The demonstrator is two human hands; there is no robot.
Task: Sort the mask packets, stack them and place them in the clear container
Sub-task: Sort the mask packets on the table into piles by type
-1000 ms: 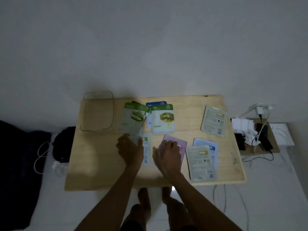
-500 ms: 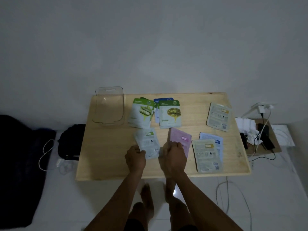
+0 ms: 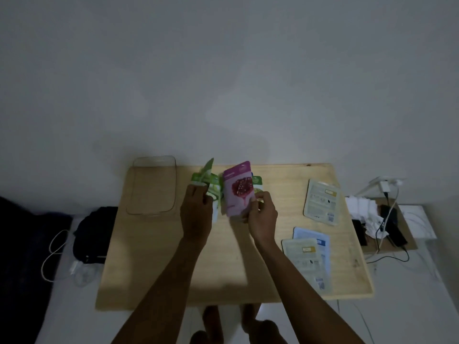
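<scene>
My right hand (image 3: 262,218) holds a pink mask packet (image 3: 237,189) upright, its printed front toward me, above the middle of the wooden table (image 3: 173,274). My left hand (image 3: 196,212) grips a green packet (image 3: 207,180) raised beside it, over the green and blue packets at the back, which are mostly hidden. The clear container (image 3: 152,186) stands empty at the back left of the table. A pale packet (image 3: 321,202) lies face down at the right. Two more lie overlapped at the front right, a yellow-labelled packet (image 3: 304,259) on a blue-labelled packet (image 3: 315,238).
A black bag (image 3: 94,234) and a white cable (image 3: 53,259) lie on the floor left of the table. At the right, a board holds tissues (image 3: 362,207), chargers and black devices (image 3: 395,227). My feet show under the table's front edge.
Both hands have risen from the table's front middle toward the back. The pink packet, face down before, is now lifted and turned front up; the left hand has taken up a green packet.
</scene>
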